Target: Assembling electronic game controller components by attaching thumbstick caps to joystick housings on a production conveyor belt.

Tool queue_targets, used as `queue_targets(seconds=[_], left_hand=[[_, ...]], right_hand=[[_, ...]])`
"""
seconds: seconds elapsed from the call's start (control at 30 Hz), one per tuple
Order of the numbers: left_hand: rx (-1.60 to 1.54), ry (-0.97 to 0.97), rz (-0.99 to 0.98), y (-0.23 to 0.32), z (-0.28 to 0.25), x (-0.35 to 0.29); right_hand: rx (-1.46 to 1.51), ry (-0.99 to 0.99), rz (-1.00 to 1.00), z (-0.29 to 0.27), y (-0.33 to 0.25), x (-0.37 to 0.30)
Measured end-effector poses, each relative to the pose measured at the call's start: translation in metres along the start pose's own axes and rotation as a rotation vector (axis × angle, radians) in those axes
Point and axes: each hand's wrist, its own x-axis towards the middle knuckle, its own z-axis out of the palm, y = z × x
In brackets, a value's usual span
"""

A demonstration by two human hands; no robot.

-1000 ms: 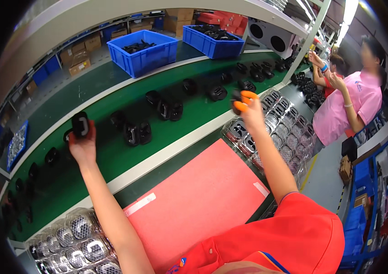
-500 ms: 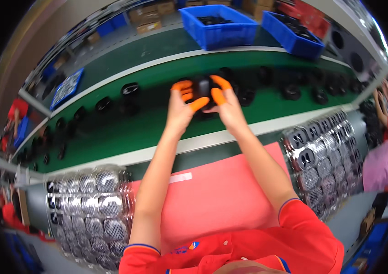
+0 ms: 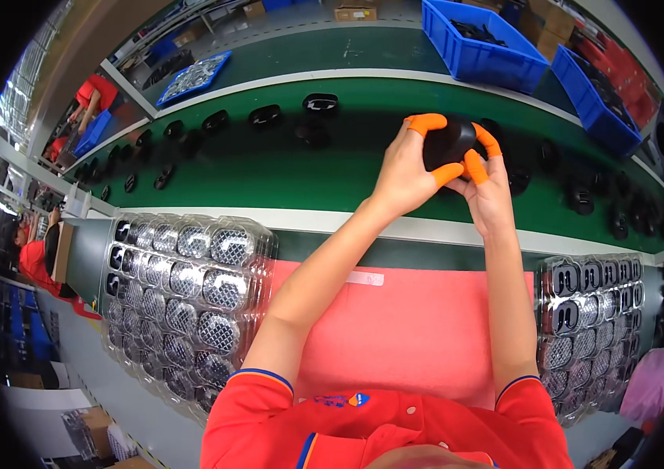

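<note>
Between both my hands is a smooth black rounded plastic housing, raised over the green conveyor belt. My left hand grips its left side, thumb low and fingers on the upper edge. On the right side, my right hand has its fingers closed against the housing. Orange finger cots cover several of my fingertips. Similar black parts, such as one black housing, lie along the belt on both sides of my hands. The underside of the held housing is hidden.
A pink mat lies before me, flanked by a left clear blister tray and a right clear blister tray. Beyond the belt stand a blue bin and another blue bin. Other people work at far left.
The view has turned left, so the belt, bins and trays appear farther right. Both hands keep hold of the black housing, which now shows more sharply.
</note>
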Motion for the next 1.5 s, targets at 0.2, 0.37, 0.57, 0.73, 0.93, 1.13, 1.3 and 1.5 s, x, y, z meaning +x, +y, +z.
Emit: queue_targets(seconds=[0.2, 0.37, 0.57, 0.73, 0.93, 1.13, 1.3, 1.5], left_hand=[[-0.909, -0.003, -0.342, -0.006, -0.028, 0.011], [-0.796, 0.094, -0.547, -0.025, -0.036, 0.015], [0.705, 0.004, -0.476, -0.062, -0.097, 0.012], [0.669, -0.003, -0.528, -0.109, -0.124, -0.002], [0.687, -0.165, -0.755, -0.068, -0.107, 0.008], [1.03, 0.028, -0.377, -0.099, -0.143, 0.015], [0.847, 0.228, -0.108, -0.184, -0.133, 0.019], [0.826, 0.462, -0.085, -0.214, -0.144, 0.001]], right_hand=[[-0.01, -0.025, -0.026, -0.018, -0.001, 0.01], [-0.215, 0.065, -0.08, -0.009, 0.001, 0.009], [-0.229, 0.081, -0.116, -0.015, -0.018, 0.008], [-0.247, 0.083, -0.117, -0.013, -0.016, 0.008], [-0.354, 0.105, -0.231, -0.033, -0.043, -0.01], [-0.871, 0.078, -0.333, -0.092, -0.108, -0.043], [-1.306, 0.19, 0.023, -0.182, -0.143, -0.135], [-1.669, 0.308, 0.315, -0.223, -0.132, -0.215]])
